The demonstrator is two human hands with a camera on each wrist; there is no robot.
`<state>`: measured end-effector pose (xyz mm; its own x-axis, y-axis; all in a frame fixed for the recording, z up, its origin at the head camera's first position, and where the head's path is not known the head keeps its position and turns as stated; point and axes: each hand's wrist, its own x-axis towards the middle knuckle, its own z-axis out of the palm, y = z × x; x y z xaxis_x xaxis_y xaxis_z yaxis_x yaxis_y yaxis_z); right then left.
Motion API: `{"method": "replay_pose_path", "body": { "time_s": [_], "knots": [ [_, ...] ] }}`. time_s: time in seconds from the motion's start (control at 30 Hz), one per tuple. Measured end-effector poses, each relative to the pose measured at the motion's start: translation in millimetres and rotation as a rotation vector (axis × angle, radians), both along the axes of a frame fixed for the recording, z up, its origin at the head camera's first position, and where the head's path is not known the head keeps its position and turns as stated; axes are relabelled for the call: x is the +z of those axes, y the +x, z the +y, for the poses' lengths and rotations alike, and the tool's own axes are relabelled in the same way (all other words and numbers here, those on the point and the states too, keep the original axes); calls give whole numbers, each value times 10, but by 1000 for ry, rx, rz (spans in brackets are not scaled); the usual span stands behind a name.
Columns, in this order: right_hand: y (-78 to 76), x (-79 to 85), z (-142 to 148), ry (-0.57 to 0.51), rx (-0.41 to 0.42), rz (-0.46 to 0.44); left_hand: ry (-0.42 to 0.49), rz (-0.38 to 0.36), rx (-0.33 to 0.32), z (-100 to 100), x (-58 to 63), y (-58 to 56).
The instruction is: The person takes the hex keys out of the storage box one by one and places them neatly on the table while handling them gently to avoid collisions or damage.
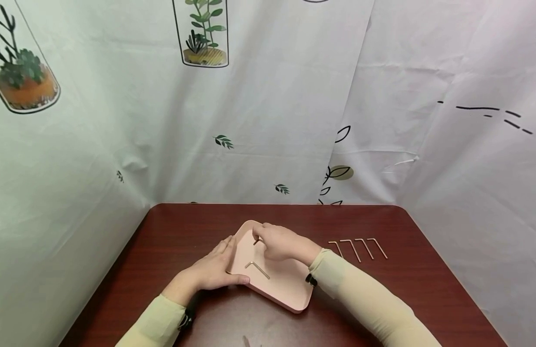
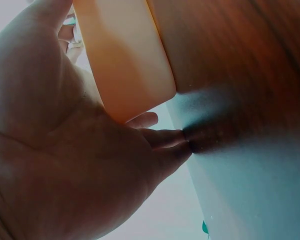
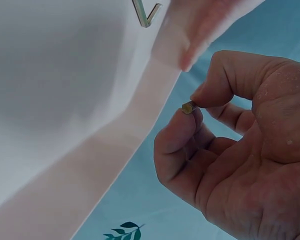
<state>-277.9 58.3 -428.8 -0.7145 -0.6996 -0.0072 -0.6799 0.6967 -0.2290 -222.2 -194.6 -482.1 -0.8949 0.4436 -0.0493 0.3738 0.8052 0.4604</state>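
Observation:
A pale pink tray [image 1: 289, 284] lies angled on the table, with an L-shaped hex key [image 1: 258, 270] inside it. My left hand [image 1: 211, 267] rests against the tray's left corner, its thumb along the near rim and its fingers extended by the left side. In the left wrist view, fingertips [image 2: 185, 142] touch the tabletop beside the tray's wall. Over the far part of the tray, my right hand [image 1: 283, 243] pinches a hex key [image 3: 188, 107] between thumb and index finger. Only its six-sided end shows in the right wrist view; the hand hides much of the rest.
Several more L-shaped hex keys [image 1: 371, 249] lie in a row on the dark red table [image 1: 407, 289], right of the tray. A patterned white curtain [image 1: 268, 120] hangs behind the table and along both sides. A small blurred object [image 1: 246, 341] shows at the bottom edge.

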Motion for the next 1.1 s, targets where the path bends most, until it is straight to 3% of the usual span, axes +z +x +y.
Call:
{"method": "replay_pose_path", "body": {
  "time_s": [0.73,1.1],
  "knots": [
    [-13,90,272,-47,-20,15,9,10,-1,6,-9,13],
    [-9,84,415,-77,-82,5,0,9,0,-3,-31,-4]
  ]
}}
